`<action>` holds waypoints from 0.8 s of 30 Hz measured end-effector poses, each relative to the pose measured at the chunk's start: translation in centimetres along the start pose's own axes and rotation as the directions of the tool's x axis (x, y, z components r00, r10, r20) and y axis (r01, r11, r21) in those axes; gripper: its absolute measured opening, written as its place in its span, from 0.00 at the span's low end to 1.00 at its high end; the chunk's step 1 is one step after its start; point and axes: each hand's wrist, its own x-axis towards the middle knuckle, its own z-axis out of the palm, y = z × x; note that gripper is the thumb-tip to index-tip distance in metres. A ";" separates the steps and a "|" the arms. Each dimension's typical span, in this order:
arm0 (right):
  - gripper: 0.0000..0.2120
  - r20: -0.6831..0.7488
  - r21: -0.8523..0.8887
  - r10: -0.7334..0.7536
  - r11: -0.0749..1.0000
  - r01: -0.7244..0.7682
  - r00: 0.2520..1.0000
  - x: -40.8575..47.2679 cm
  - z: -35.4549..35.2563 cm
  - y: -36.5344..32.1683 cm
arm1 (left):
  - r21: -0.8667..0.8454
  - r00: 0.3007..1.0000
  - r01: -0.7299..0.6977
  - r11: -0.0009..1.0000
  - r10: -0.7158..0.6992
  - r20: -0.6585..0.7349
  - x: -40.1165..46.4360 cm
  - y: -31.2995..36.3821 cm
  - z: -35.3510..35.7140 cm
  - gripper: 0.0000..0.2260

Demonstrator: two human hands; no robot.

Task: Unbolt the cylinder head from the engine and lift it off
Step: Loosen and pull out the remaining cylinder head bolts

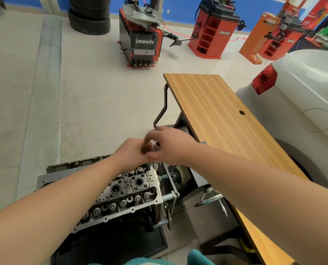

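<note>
The grey cylinder head (132,190) sits on the engine on a stand, low in the middle of the view, its valve springs and plug wells facing up. Above its far end both my hands meet. My right hand (170,144) curls around a shiny metal socket (156,145), blurred by motion. My left hand (132,151) pinches the dark tool part just below the socket. The rest of that tool is hidden by my fingers.
A wooden table (216,115) runs along the right, a white car (300,104) beyond it. A chrome hand wheel (209,199) juts from the stand. Red tyre machines (142,35) and stacked tyres (89,14) stand at the back on the tiled floor.
</note>
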 end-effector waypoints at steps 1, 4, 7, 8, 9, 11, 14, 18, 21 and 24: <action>0.14 -0.017 -0.035 0.058 0.998 -0.059 0.998 0.2 0.1 -0.1 | -0.033 1.000 -0.007 0.999 0.007 -0.005 0.0 0.0 0.1 0.07; 0.09 -0.017 -0.151 0.066 0.986 -0.067 0.998 0.5 0.2 -0.3 | -0.085 1.000 -0.029 0.996 0.029 0.002 -0.2 0.1 0.4 0.09; 0.09 0.070 -0.081 -0.095 0.992 0.101 0.993 0.0 -0.2 0.0 | -0.067 0.999 -0.004 0.998 0.007 0.037 -0.4 0.1 0.3 0.15; 0.10 0.080 -0.040 -0.110 0.993 0.113 0.991 -0.2 -0.3 0.0 | -0.047 1.000 -0.010 0.999 0.011 0.027 -0.5 0.3 0.2 0.14; 0.08 0.044 -0.001 -0.102 0.995 0.103 0.994 -0.3 -0.4 -0.1 | -0.022 1.000 -0.009 1.000 0.009 0.019 -0.4 0.3 0.1 0.09; 0.15 -0.021 -0.016 0.000 1.000 -0.001 1.000 -0.1 -0.3 -0.2 | -0.023 1.000 0.001 1.000 -0.001 -0.003 -0.2 0.3 -0.1 0.05; 0.12 -0.059 -0.164 0.077 0.983 -0.086 0.995 0.5 0.1 -0.5 | -0.055 0.998 0.049 0.997 -0.051 -0.046 0.0 -0.1 0.1 0.12; 0.12 0.009 -0.070 -0.048 0.996 0.048 0.999 0.4 -0.1 -0.3 | -0.077 0.999 0.036 0.996 -0.033 0.037 -0.4 -0.3 0.0 0.07; 0.14 -0.020 0.021 -0.026 0.999 0.026 0.999 0.1 -0.2 -0.4 | -0.024 0.999 0.014 1.000 -0.013 0.040 -0.5 -0.1 -0.2 0.05; 0.14 -0.047 -0.115 0.085 0.989 -0.090 0.995 0.5 0.3 -0.9 | -0.058 1.000 0.000 0.998 -0.001 -0.031 -0.2 0.5 -0.1 0.11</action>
